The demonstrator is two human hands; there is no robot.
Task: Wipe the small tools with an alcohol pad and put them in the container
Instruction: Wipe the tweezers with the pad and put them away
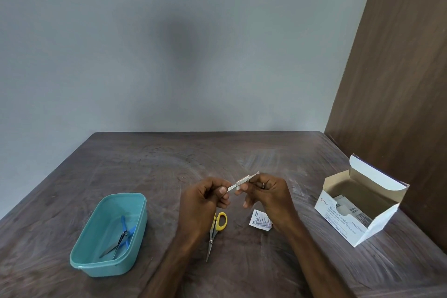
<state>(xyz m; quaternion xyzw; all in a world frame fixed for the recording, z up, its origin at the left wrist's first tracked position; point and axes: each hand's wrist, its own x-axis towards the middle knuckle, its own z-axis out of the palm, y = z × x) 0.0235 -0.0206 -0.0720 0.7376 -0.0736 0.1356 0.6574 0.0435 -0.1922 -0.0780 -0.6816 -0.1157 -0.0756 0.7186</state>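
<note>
The small metal tool [242, 179], a thin file-like strip with a ridged face, is held above the centre of the tabletop [150, 159], clear of the surface. The left hand [205, 197] pinches its lower end between thumb and curled fingers. The right hand [264, 191] is closed around the upper end; a pale scrap at its fingertips may be the alcohol pad, but this cannot be confirmed.

**Hazards**
- Slip: the left grip holds only the tip of the tool. A firm wiping stroke could pull the tool free and drop it on the tabletop.
- Incomplete wipe: the ends covered by fingers are likely to stay uncleaned unless the hold is shifted.
- Missed item: the yellow-handled scissors [216, 230] lie at 6 o'clock from the hands, partly under the left wrist, and appear not yet placed.

**Hand pose**
Both forearms enter from the lower edge and converge. The tool slopes upward from left to right.

**Surroundings**
The teal container [79, 262] sits at 8 o'clock, holding blue-handled scissors [124, 226] and tweezers [121, 242]. A torn wrapper [260, 221] lies at 5 o'clock; the open swab box [338, 220] at 3 o'clock.
</note>
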